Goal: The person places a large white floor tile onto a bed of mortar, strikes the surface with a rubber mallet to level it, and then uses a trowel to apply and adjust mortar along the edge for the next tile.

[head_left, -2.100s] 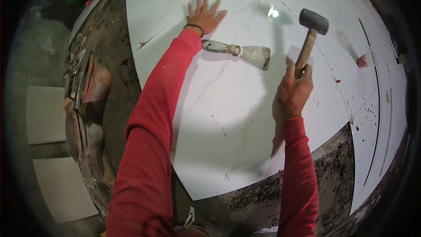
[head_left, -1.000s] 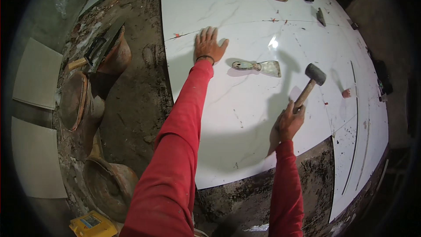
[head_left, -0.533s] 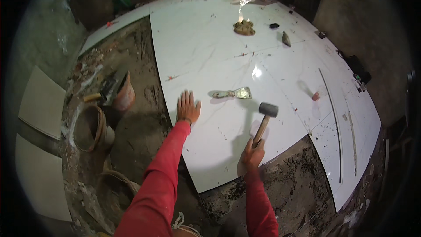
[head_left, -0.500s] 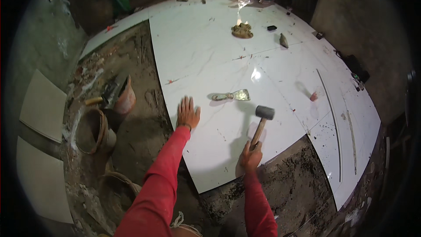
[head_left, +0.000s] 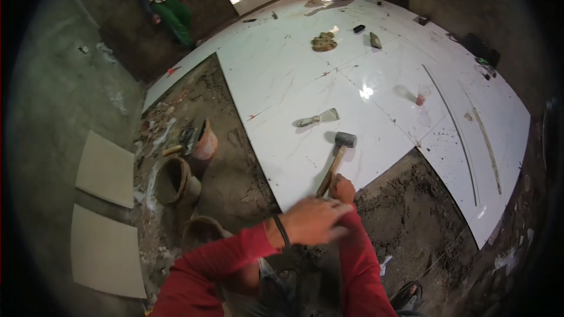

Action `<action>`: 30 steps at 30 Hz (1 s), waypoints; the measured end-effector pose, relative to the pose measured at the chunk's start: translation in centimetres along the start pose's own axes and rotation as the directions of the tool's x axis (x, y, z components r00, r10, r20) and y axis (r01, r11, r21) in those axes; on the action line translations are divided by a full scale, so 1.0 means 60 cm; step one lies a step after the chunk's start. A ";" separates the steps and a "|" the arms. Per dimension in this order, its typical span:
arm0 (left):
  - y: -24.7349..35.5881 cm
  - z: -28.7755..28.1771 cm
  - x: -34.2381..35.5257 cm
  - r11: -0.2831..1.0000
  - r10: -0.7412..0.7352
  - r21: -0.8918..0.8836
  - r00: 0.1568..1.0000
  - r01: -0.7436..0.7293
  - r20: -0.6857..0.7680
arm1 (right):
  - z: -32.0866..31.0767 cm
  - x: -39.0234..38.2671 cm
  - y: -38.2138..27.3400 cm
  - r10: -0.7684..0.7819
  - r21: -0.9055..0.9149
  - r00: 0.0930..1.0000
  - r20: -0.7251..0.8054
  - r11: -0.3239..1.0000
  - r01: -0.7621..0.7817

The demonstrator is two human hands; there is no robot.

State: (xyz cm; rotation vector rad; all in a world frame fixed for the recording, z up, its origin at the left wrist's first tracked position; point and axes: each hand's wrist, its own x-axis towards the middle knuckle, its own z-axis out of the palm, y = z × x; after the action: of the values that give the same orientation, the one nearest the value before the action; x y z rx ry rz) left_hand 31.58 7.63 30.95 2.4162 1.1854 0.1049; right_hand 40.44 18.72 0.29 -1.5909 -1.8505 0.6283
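A rubber mallet with a dark grey head and wooden handle is in my right hand, whose fingers are wrapped round the handle. The mallet's head is at the white floor tiles; whether it rests on them I cannot tell. My left hand crosses over my right forearm at the end of the red sleeve, near the wrist. Its fingers are smeared by motion, so their grip does not show. Beyond the mallet a putty knife lies on the tiles.
Bare, rough ground borders the tiles. At left stand a bucket and an orange-pink container, with loose tiles by the wall. A crumpled cloth and long strip lie on the tiles. Two people are at the far end.
My left hand has lifted off the tiles and come across to my right forearm. The mallet has tilted and moved slightly nearer me. The view has shifted, showing more of the person in green trousers.
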 end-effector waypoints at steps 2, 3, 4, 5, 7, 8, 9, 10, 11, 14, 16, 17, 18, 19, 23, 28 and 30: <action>0.085 -0.055 0.006 0.986 -0.159 -0.010 0.962 0.165 0.220 | -0.001 0.003 0.016 0.109 0.069 0.989 0.101 0.991 -0.116; 0.115 -0.077 0.022 0.962 -0.248 -0.004 0.881 0.273 0.402 | -0.023 0.025 0.046 0.203 0.238 0.975 0.093 0.946 -0.220; 0.130 -0.069 0.036 0.968 -0.223 -0.020 0.899 0.248 0.376 | -0.054 0.049 0.082 0.294 0.392 0.951 0.096 0.867 -0.308; 0.115 -0.032 0.018 0.966 -0.243 -0.009 0.921 0.258 0.303 | -0.061 0.041 0.049 0.214 0.361 0.970 0.113 0.901 -0.241; 0.087 0.044 -0.033 0.926 -0.332 -0.123 0.924 0.358 0.188 | -0.105 0.031 -0.054 0.176 0.311 0.976 0.126 0.928 -0.207; 0.086 0.057 -0.026 0.915 -0.348 -0.149 0.920 0.375 0.179 | -0.146 0.046 -0.055 0.221 0.295 0.970 0.098 0.925 -0.240; 0.093 0.066 -0.015 0.934 -0.341 0.034 0.855 0.357 0.392 | -0.181 0.056 -0.047 0.263 0.272 0.961 0.082 0.922 -0.276; 0.098 0.076 -0.003 0.938 -0.346 0.199 0.734 0.283 0.584 | -0.213 0.047 -0.043 0.298 0.375 0.953 0.051 0.879 -0.295; 0.099 0.089 0.011 0.938 -0.341 0.165 0.739 0.303 0.581 | -0.242 0.038 -0.035 0.342 0.473 0.940 0.009 0.826 -0.305; 0.125 0.108 0.043 0.919 -0.301 -0.114 0.859 0.377 0.415 | -0.318 -0.002 0.031 0.317 0.629 0.912 -0.260 0.772 -0.088; 0.144 0.102 0.048 0.882 -0.337 -0.179 0.848 0.437 0.410 | -0.392 -0.053 0.073 0.254 0.330 0.954 -0.157 0.924 -0.192; 0.148 0.105 0.036 0.891 -0.328 -0.174 0.860 0.419 0.391 | -0.428 -0.086 0.081 0.211 0.029 0.977 -0.029 0.977 -0.210; 0.151 0.102 0.032 0.882 -0.319 -0.205 0.857 0.425 0.405 | -0.467 -0.122 0.084 0.222 0.003 0.975 -0.006 0.975 -0.222; 0.151 0.091 0.030 0.843 -0.352 -0.236 0.828 0.483 0.436 | -0.511 -0.161 0.086 0.375 -0.084 0.915 0.150 0.927 -0.366; 0.137 0.085 -0.062 0.626 -0.568 -0.495 0.787 0.603 0.241 | -0.691 -0.331 -0.063 0.592 -0.325 0.769 0.243 0.796 -0.510; 0.248 -0.038 -0.244 0.439 -0.890 -0.385 0.452 0.812 -0.062 | -0.976 -0.510 -0.271 0.625 -0.798 0.776 0.078 0.506 -0.327; 0.371 -0.106 -0.378 0.119 -0.953 -0.230 0.176 0.966 0.246 | -1.002 -0.584 -0.323 0.028 -0.758 0.994 0.110 0.649 0.066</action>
State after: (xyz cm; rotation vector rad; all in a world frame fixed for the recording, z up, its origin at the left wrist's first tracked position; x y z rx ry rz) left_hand 32.02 -19.37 48.88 0.8863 2.2598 -0.1493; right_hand 73.02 -21.18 50.97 -2.0640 -2.3937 -0.1495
